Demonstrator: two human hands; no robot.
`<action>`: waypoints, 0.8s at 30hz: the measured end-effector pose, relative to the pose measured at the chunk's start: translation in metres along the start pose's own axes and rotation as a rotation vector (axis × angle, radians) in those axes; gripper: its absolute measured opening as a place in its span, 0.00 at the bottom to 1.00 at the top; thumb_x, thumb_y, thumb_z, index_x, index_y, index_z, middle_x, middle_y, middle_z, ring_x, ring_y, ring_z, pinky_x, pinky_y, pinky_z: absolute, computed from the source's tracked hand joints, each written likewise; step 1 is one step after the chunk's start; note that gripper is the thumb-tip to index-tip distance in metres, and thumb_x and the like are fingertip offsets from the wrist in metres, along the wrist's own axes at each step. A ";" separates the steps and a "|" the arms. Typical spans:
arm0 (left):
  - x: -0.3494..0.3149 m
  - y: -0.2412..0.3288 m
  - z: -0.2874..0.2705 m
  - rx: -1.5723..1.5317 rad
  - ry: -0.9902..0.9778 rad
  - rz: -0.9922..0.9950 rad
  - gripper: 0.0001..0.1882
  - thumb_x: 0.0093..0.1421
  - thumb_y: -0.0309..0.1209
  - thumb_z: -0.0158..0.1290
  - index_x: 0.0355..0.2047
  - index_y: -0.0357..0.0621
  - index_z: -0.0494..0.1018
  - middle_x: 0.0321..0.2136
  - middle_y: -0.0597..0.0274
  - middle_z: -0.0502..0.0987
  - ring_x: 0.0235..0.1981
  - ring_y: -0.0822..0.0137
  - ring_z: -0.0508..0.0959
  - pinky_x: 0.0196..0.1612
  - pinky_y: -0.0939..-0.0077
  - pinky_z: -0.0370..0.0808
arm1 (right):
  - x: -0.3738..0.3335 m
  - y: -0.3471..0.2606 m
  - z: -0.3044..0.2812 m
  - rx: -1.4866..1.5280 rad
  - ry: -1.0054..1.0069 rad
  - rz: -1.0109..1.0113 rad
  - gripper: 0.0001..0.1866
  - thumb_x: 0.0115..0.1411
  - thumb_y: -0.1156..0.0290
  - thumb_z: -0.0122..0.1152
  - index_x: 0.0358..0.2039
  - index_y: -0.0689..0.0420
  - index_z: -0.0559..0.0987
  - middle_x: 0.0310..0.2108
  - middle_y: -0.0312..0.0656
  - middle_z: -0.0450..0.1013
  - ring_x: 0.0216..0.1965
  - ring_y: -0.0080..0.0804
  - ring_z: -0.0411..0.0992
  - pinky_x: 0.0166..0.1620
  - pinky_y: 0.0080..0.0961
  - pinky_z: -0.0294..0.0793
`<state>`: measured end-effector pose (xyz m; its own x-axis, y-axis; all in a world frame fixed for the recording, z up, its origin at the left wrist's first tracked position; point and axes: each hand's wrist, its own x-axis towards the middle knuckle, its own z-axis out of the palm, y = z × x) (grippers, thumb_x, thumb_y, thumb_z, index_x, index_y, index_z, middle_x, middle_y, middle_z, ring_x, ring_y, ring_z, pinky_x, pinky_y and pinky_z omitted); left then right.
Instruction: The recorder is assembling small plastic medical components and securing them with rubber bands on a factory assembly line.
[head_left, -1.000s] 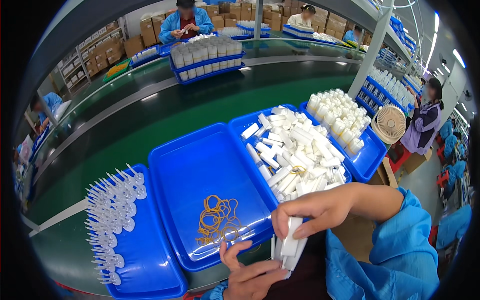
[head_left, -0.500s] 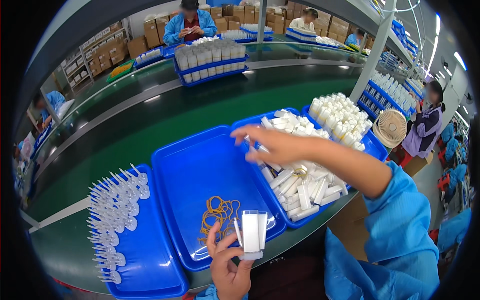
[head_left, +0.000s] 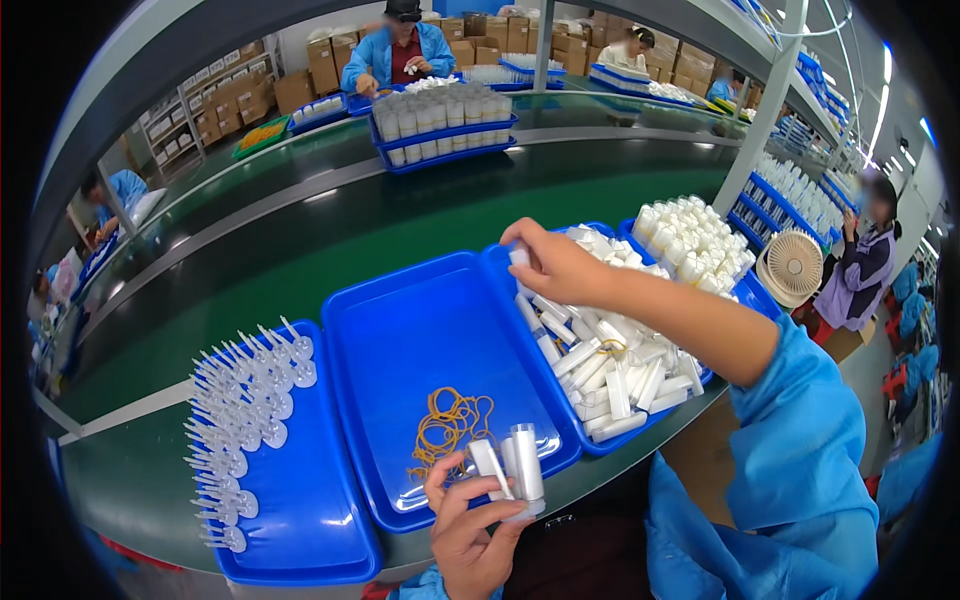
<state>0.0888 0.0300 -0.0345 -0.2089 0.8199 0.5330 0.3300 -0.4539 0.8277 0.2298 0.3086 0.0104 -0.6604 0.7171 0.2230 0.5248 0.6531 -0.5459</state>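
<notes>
Low in front, my left hand [head_left: 475, 535] is closed around a small bunch of white-and-clear plastic tubes [head_left: 526, 468], held upright with a slight tilt. My right hand [head_left: 560, 265] is closed on a whitish tube [head_left: 519, 256] over the far left corner of a blue tray [head_left: 497, 262]. Below that arm, the tray is heaped with loose white tubes [head_left: 610, 385]. Just behind my left hand, tangled yellow-brown rubber bands [head_left: 447, 425] lie in the otherwise bare middle blue tray [head_left: 400, 320].
Rows of clear stemmed plastic pieces [head_left: 240, 400] stand in the left blue tray [head_left: 310, 520]. Upright white tubes [head_left: 690, 240] fill a tray at the far right, near a beige fan [head_left: 793, 265]. Stacked trays [head_left: 445, 130] stand across the green bench [head_left: 420, 215]; co-workers sit beyond.
My right hand's spread, blurred fingers have closed on a tube near the tray's far corner. My left hand has turned its bunch of tubes. The whole view has shifted slightly.
</notes>
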 end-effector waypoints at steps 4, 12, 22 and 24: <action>0.001 0.000 0.002 -0.045 -0.014 0.003 0.08 0.42 0.23 0.61 0.25 0.44 0.76 0.30 0.60 0.72 0.48 0.50 0.64 0.53 0.53 0.56 | -0.047 -0.058 0.008 0.767 -0.269 0.273 0.21 0.61 0.69 0.51 0.54 0.51 0.61 0.32 0.32 0.65 0.28 0.16 0.64 0.29 0.14 0.65; 0.005 0.001 0.008 -0.092 -0.099 0.023 0.07 0.43 0.25 0.61 0.25 0.45 0.76 0.30 0.61 0.73 0.48 0.52 0.65 0.54 0.52 0.54 | -0.089 -0.085 0.013 1.280 -0.473 0.406 0.18 0.63 0.67 0.48 0.52 0.57 0.63 0.32 0.35 0.65 0.32 0.19 0.64 0.35 0.18 0.64; 0.003 0.001 0.004 -0.072 -0.128 -0.005 0.07 0.42 0.26 0.61 0.24 0.44 0.76 0.31 0.61 0.74 0.49 0.50 0.64 0.54 0.53 0.54 | -0.086 -0.080 0.005 0.838 -0.509 0.141 0.11 0.63 0.65 0.47 0.42 0.57 0.65 0.31 0.36 0.67 0.31 0.19 0.65 0.37 0.18 0.65; 0.003 0.001 0.004 -0.070 -0.131 -0.023 0.07 0.42 0.25 0.61 0.24 0.44 0.77 0.31 0.61 0.74 0.49 0.50 0.64 0.54 0.54 0.54 | -0.086 -0.079 0.006 0.861 -0.514 0.167 0.11 0.64 0.65 0.47 0.41 0.57 0.65 0.31 0.37 0.67 0.31 0.19 0.65 0.36 0.18 0.65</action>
<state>0.0920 0.0327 -0.0327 -0.0919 0.8669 0.4899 0.2604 -0.4539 0.8521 0.2419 0.1937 0.0300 -0.8715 0.4590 -0.1727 0.2003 0.0117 -0.9797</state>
